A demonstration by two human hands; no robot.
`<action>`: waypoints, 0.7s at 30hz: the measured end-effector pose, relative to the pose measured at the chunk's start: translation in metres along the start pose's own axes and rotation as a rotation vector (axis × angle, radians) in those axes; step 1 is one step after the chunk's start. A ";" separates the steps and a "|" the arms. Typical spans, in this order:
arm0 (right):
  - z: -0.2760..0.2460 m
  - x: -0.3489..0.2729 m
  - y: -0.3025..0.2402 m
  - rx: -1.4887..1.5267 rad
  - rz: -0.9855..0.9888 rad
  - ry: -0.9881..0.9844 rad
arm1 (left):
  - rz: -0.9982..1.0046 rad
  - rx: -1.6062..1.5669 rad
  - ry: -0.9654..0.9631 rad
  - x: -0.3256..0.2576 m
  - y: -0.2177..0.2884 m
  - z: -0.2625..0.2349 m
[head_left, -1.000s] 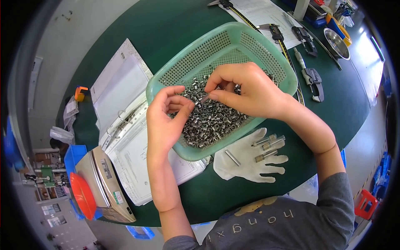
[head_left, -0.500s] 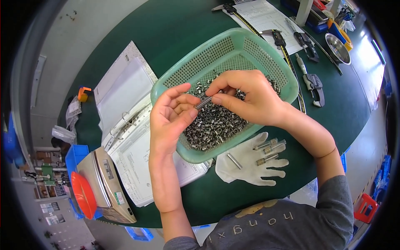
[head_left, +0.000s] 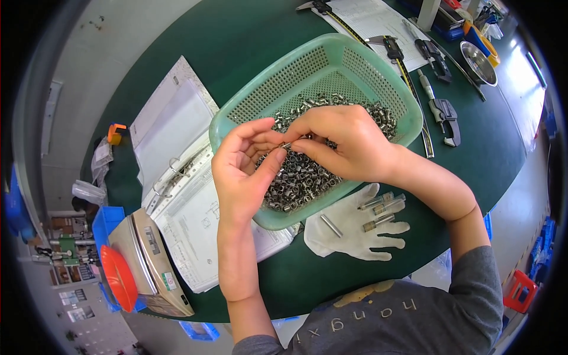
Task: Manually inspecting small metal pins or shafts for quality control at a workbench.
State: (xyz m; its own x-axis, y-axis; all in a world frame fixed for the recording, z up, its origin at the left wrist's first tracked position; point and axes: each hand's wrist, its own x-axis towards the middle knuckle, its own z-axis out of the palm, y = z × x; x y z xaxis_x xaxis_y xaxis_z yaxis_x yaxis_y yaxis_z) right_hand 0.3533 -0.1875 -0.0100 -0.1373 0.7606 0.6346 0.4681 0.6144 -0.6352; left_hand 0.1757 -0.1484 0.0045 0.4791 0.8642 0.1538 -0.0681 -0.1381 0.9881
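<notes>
Over a green plastic basket (head_left: pixel 349 48) with perforated sides, my two hands meet fingertip to fingertip. A small shiny metal cylinder (head_left: pixel 286 145) is pinched between them, mostly covered by the fingers. My left hand (head_left: pixel 239 168) grips its near end with thumb and fingers. My right hand (head_left: pixel 346 145) grips the other end the same way. Below them in the basket lies a heap of small metal sleeves (head_left: pixel 307 183). A white glove (head_left: pixel 355 236) lies by the basket's near side, bearing a metal pin (head_left: pixel 331 225) and several clear capped tubes (head_left: pixel 378 222).
An open ring binder (head_left: pixel 183 231) lies left of the basket, with a scale (head_left: pixel 148 260) and a red tray (head_left: pixel 118 277) beyond it. To the right are calipers (head_left: pixel 390 50), micrometers (head_left: pixel 445 121), papers (head_left: pixel 378 18) and a metal bowl (head_left: pixel 478 63) on the green table.
My hands have drawn closer together, and less of the metal cylinder shows between the fingertips. The basket and the table appear shifted slightly up and left in the view.
</notes>
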 end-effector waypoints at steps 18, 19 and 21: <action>-0.014 0.005 0.007 -0.247 -0.048 0.015 | 0.179 0.914 -0.270 0.003 -0.015 -0.005; -0.016 0.007 0.004 -0.241 -0.033 0.003 | 0.221 0.954 -0.271 -0.001 -0.019 -0.002; -0.015 0.008 0.005 -0.220 -0.068 0.009 | 0.229 1.053 -0.308 -0.005 -0.018 0.002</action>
State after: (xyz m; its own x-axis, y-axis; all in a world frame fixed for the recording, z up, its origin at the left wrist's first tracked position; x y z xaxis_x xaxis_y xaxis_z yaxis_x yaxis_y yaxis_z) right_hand 0.3676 -0.1816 -0.0017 -0.1678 0.7164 0.6772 0.6375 0.6028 -0.4798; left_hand 0.1760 -0.1513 -0.0137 0.7565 0.6291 0.1788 0.5215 -0.7452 0.4156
